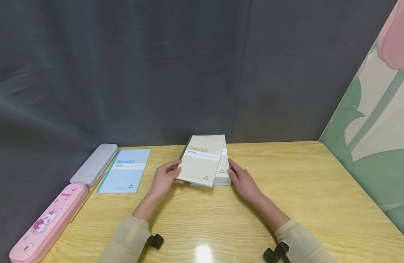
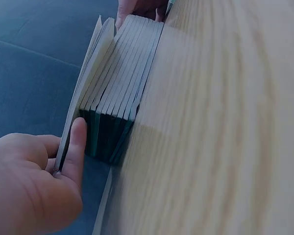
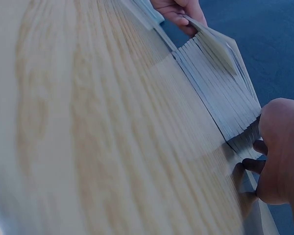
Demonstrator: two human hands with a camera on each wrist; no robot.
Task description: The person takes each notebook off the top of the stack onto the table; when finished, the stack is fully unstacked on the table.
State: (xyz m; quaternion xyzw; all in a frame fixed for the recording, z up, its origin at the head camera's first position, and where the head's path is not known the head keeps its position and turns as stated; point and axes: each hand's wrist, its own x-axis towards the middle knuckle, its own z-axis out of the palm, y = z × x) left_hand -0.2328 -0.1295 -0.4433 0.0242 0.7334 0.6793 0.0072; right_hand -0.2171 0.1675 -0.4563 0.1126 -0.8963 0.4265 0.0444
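Observation:
A cream notebook [image 1: 202, 159] marked "Gambit" lies tilted and turned on top of a stack of notebooks [image 1: 223, 179] at the table's back edge. My left hand [image 1: 165, 178] pinches this top notebook by its dark spine edge, lifting that side. In the left wrist view, a gap shows between the raised notebook [image 2: 78, 93] and the stack [image 2: 122, 73] of several notebooks. At the stack's right side is my right hand [image 1: 244, 183], its fingers touching the edges. The right wrist view shows those fingers [image 3: 255, 165] low against the stack's side [image 3: 215, 93].
A blue "Gambit" notebook [image 1: 124, 171] lies flat to the left. Beside it, along the table's left edge, are a pale grey case [image 1: 94, 164] and a pink pencil case [image 1: 48, 223] with a rabbit picture. Dark cloth [image 1: 202, 73] hangs behind the wooden table [image 1: 304, 197].

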